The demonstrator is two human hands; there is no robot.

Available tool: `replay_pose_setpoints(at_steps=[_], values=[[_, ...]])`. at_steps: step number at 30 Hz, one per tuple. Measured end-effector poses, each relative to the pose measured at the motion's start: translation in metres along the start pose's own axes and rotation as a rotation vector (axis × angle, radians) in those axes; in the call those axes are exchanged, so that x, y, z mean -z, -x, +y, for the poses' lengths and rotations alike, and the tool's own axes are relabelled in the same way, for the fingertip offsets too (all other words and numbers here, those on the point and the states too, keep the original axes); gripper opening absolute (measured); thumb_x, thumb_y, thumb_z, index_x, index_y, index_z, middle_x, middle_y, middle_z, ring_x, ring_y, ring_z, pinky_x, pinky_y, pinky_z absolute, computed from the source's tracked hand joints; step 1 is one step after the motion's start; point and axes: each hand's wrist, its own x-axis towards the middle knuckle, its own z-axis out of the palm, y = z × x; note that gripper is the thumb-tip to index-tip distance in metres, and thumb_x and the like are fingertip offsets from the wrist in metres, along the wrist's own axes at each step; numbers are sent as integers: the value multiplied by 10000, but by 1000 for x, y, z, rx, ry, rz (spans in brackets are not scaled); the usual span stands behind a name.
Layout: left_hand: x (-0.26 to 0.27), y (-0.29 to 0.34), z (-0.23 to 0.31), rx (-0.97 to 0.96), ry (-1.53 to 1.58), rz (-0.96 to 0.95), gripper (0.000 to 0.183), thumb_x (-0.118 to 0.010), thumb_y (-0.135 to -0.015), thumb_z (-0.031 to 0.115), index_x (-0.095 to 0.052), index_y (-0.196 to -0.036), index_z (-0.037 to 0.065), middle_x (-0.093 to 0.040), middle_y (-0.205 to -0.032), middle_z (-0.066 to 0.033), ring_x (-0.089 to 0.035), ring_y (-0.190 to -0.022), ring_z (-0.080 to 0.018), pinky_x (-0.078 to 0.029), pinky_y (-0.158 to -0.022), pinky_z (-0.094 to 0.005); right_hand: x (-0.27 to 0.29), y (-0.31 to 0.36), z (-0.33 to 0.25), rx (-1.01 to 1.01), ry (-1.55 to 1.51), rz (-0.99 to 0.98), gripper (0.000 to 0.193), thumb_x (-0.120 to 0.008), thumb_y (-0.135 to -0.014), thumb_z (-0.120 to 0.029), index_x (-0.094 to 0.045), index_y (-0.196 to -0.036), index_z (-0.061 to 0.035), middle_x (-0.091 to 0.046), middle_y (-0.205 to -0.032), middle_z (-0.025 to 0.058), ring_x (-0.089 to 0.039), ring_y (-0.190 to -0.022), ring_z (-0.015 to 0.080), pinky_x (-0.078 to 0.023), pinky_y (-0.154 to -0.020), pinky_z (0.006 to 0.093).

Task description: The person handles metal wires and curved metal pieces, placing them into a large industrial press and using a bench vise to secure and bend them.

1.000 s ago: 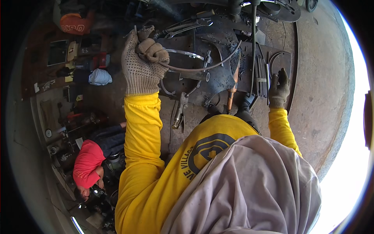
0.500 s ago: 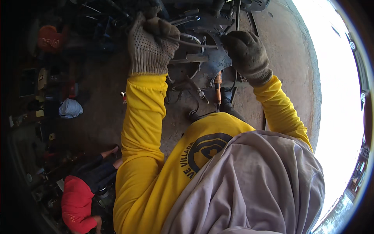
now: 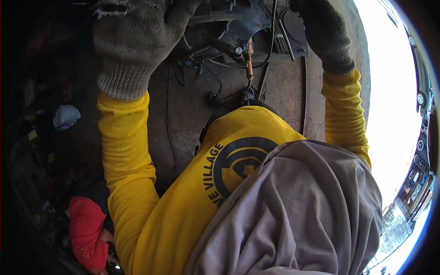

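Note:
My left hand (image 3: 133, 41), in a frayed grey knit glove, is raised close to the camera at the top left. Its fingers run off the upper edge, so whatever it grips is hidden. My right hand (image 3: 326, 36), in a dark glove, is up at the top right, and its fingers are also cut off by the frame. Between the two hands, down on the concrete floor, lie a dark metal plate (image 3: 250, 20), black cables (image 3: 270, 50) and a tool with an orange-brown handle (image 3: 249, 62). Yellow sleeves cover both forearms.
A grey cloth (image 3: 298, 211) hangs over my yellow shirt and hides the lower middle. Another person in a red top (image 3: 86, 233) crouches at the lower left beside dark clutter. A pale bundle (image 3: 65, 115) lies at the left. Bright open ground is to the right.
Both hands have come up much nearer the camera and moved apart to the top corners. The metal parts and hoops seen in the earlier frames now sit lower and partly out of sight.

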Motion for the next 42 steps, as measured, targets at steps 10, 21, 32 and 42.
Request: replay_pose_setpoints(at_steps=[10, 21, 32, 42], values=[[8, 32, -2, 430, 475, -379, 241, -584, -1001, 91, -666, -1219, 29, -724, -1102, -108, -706, -930, -150, -587, -740, -284, 19, -22, -35, -419, -359, -313, 217, -658, -891, -17, -663, -1105, 22, -694, -880, 149, -678, -773, 269, -539, -691, 353], [40, 19, -34, 655, 675, -584, 307, -556, -1016, 129, -605, -1292, 4, -708, -1093, -113, -700, -969, -164, -579, -845, -297, 21, -49, -35, -87, -196, -180, 180, -617, -924, -53, -677, -1086, -2, -706, -912, 150, -700, -838, 276, -547, -736, 365], [-28, 61, -166, 530, 482, -828, 272, -556, -1001, 116, -615, -1250, 24, -700, -1082, -74, -688, -934, -166, -571, -838, -284, -125, -78, 67, 347, 320, -284, 303, -592, -954, -180, -665, -1240, -112, -684, -1206, 75, -662, -1085, 252, -522, -957, 337], [-116, 119, -240, 608, 691, -846, 281, -591, -985, 126, -661, -1254, 83, -728, -1079, -31, -672, -998, -132, -536, -901, -268, -169, -93, 64, -295, 140, -491, 259, -598, -962, -139, -665, -1206, -83, -703, -1117, 92, -679, -1013, 255, -544, -889, 337]])
